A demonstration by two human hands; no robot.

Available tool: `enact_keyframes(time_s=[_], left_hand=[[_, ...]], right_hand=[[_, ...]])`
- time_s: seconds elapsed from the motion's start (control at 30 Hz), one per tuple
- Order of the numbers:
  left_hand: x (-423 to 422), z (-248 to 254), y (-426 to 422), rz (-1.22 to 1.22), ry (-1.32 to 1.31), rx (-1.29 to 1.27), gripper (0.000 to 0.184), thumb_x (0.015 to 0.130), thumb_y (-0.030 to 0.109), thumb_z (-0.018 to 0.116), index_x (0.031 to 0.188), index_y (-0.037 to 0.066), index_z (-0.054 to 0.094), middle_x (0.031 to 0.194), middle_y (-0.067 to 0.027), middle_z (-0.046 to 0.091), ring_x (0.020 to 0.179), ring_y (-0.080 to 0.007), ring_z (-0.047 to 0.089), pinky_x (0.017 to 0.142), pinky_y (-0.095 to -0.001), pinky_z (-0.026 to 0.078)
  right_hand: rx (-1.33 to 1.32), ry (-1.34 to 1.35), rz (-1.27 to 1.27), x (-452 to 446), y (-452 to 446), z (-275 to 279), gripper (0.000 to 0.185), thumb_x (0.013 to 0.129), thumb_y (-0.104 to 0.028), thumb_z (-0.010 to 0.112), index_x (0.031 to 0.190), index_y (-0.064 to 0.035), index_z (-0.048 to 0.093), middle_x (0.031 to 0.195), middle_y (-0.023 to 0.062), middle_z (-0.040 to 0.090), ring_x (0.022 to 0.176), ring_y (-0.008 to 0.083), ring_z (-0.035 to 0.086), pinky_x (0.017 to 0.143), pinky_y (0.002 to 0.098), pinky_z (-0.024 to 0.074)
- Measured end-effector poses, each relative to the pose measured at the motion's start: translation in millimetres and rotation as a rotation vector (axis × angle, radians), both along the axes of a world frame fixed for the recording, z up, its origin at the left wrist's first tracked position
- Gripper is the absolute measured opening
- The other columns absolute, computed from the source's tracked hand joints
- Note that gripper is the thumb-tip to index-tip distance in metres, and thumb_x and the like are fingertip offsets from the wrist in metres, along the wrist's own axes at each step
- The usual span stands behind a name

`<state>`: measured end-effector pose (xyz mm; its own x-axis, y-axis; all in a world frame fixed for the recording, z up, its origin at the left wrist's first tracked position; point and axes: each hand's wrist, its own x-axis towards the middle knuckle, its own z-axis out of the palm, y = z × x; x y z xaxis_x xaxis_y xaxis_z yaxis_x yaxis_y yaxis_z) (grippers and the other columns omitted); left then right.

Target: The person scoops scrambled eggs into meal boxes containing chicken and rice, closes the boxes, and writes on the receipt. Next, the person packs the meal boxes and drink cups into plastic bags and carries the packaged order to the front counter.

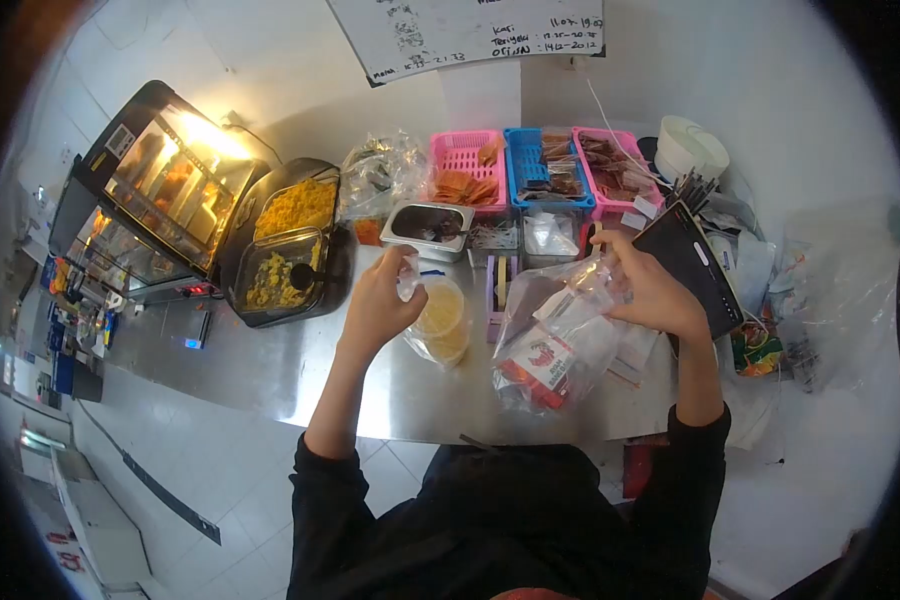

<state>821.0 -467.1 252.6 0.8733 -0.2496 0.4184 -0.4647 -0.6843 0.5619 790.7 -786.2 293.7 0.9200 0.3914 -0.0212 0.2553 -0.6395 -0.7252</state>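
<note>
My left hand (382, 300) pinches the top of a small clear plastic bag (438, 325) with pale yellow contents, held over the steel counter. A larger clear plastic bag (595, 335) hangs from my right hand (655, 285), its fingers curled around the gathered top. Through the film show a red package with a white printed label (542, 362) and some white pieces. A purple tape dispenser (497, 295) stands between the two bags, touching or close to the larger one.
A lit glass food warmer (185, 180) and pans of yellow food (295, 210) stand left. Behind are a steel tub of dark sauce (428, 230) and pink and blue baskets (545, 185) of packets. A black tablet (692, 262) leans at right, near the counter's edge (420, 428).
</note>
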Motion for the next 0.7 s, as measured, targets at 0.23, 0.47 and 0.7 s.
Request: enact_keyframes(time_s=[0.23, 0.47, 0.7], left_hand=[[-3, 4, 1, -0.035, 0.091, -0.026, 0.044, 0.064, 0.013, 0.058, 0.104, 0.004, 0.044, 0.089, -0.0153, 0.053, 0.083, -0.0287, 0.053, 0.070, -0.0355, 0.042], [0, 7, 4, 0.000, -0.027, 0.178, 0.078, 0.061, 0.040, 0.067, 0.121, 0.003, 0.032, 0.121, -0.0177, 0.037, 0.113, -0.0313, 0.035, 0.092, -0.0402, 0.028], [-23, 7, -29, -0.099, -0.284, -0.305, 0.120, 0.049, 0.052, 0.072, 0.130, 0.000, 0.000, 0.134, -0.0226, 0.002, 0.124, -0.0373, 0.000, 0.099, -0.0465, 0.001]], right_hand=[[0.267, -0.130, -0.053, 15, -10, -9, 0.057, 0.055, 0.000, 0.060, 0.106, -0.0071, 0.036, 0.079, 0.0058, 0.043, 0.075, 0.0165, 0.048, 0.070, 0.0287, 0.0398], [0.128, -0.231, -0.104, 8, -9, 6, 0.050, 0.054, 0.002, 0.056, 0.100, -0.0059, 0.038, 0.079, 0.0080, 0.044, 0.075, 0.0207, 0.047, 0.071, 0.0296, 0.0392], [0.042, -0.232, -0.151, 6, -15, 9, 0.041, 0.056, 0.003, 0.055, 0.093, -0.0030, 0.038, 0.082, 0.0127, 0.047, 0.074, 0.0272, 0.049, 0.069, 0.0357, 0.0394]])
